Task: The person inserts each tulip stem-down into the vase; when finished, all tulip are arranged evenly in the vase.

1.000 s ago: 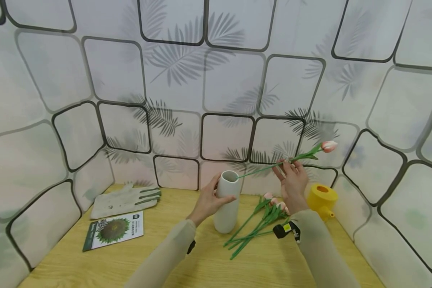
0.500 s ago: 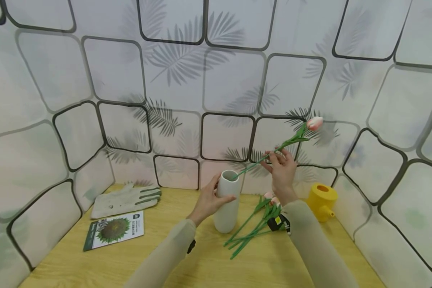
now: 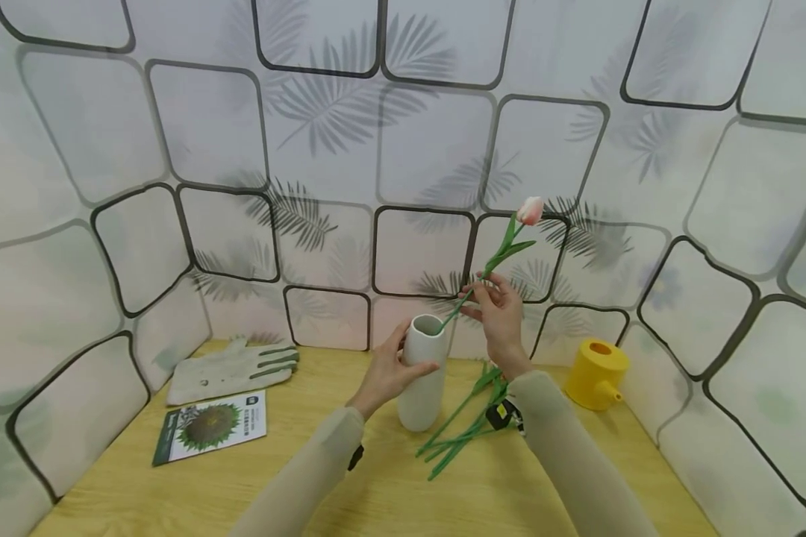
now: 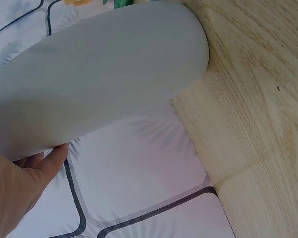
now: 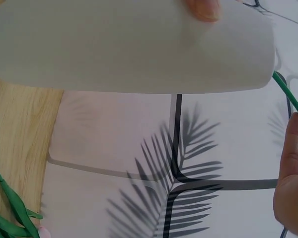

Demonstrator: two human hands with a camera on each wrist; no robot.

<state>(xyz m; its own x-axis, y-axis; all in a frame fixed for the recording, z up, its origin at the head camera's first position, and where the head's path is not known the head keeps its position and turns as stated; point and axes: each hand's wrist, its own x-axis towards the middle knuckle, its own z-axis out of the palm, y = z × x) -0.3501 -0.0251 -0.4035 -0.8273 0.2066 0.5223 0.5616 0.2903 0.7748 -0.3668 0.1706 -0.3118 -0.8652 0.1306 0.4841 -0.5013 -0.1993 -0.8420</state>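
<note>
A tall white vase (image 3: 422,388) stands upright on the wooden table. My left hand (image 3: 391,373) grips it near the top, thumb across its front and fingers around the far side. In the left wrist view the vase (image 4: 104,74) fills much of the picture, with the left hand (image 4: 20,188) at its edge. My right hand (image 3: 500,317) pinches the green stem of a pink tulip (image 3: 529,212), which leans to the upper right. Its lower end reaches into the vase's mouth. The right wrist view shows the stem (image 5: 289,94) at the vase's rim beside the right hand (image 5: 293,183).
Several more tulips (image 3: 466,432) lie on the table right of the vase, partly hidden by the right forearm. A yellow watering can (image 3: 596,374) stands farther right. At the left lie a pale glove (image 3: 231,371) and a seed packet (image 3: 210,427). Patterned walls enclose the table.
My right hand has moved left, bringing the tulip closer to upright over the vase, with its stem end now inside the mouth. The left hand still holds the vase in place.
</note>
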